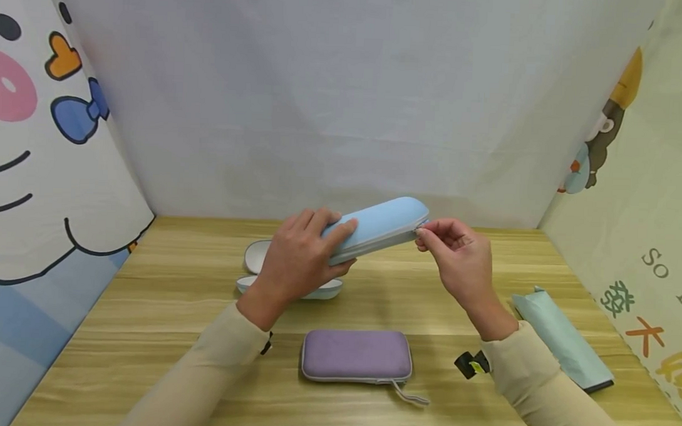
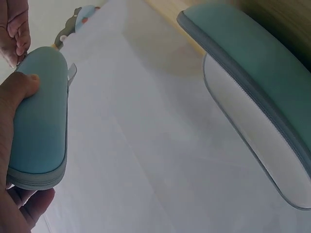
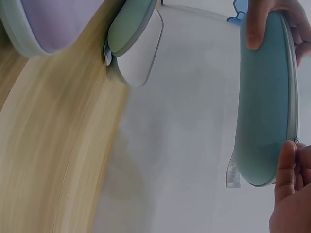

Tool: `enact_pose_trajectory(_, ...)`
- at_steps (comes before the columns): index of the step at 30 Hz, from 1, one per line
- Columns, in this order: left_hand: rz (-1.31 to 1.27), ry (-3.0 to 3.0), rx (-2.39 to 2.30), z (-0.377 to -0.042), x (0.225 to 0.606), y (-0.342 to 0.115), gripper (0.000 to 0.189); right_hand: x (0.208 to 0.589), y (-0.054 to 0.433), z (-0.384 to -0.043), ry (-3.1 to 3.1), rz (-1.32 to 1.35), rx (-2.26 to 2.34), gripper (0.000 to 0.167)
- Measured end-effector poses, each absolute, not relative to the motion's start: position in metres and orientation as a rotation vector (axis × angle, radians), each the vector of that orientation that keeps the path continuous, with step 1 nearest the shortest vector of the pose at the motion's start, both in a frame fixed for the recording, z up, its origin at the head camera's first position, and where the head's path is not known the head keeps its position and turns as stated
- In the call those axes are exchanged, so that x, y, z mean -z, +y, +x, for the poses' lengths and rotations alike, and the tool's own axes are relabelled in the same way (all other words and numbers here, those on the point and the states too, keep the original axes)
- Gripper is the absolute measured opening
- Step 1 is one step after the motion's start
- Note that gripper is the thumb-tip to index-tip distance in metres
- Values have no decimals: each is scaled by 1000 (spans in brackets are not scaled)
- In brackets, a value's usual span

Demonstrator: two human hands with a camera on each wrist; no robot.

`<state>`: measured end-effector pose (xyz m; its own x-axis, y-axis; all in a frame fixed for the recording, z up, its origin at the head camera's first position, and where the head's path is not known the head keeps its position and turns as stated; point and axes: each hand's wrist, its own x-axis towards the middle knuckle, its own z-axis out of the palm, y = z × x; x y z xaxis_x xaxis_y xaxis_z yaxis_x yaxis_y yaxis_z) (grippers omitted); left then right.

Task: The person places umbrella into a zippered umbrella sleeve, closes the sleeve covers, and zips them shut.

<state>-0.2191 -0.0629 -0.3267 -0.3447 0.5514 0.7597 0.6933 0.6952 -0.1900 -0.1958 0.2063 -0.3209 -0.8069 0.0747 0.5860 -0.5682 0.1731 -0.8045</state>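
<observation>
Above the table, my left hand (image 1: 301,254) grips a light blue zippered case (image 1: 382,222) around its near-left end, thumb on the top face. At the other end of that case, my right hand (image 1: 460,251) pinches the zipper pull with thumb and forefinger. The right wrist view shows the blue case (image 3: 265,97) tilted, its zipper seam along one side and a short strap at the end. Whether the seam is parted cannot be told. Behind my left hand lies an opened pale case (image 1: 324,292) with a white inside, partly hidden. The left wrist view shows its lid and zipper edge (image 2: 252,92).
A purple zippered case (image 1: 357,356) with a wrist strap lies at the front middle of the wooden table (image 1: 162,332). Toward the right edge rests a pale green folded pouch (image 1: 564,340). Printed cloths hang at both sides, and a plain white sheet (image 1: 345,100) hangs behind.
</observation>
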Motion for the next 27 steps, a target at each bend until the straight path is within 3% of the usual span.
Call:
enact_pose_trajectory(16,-913,-2134,140,-221,326,-59,64,322,211,-192,-1990,456,-1797,10)
enact_pose_trajectory(27,-859,-2164,17,-227,338,-26,76,332,195,-193,-1944,551,-1806,5)
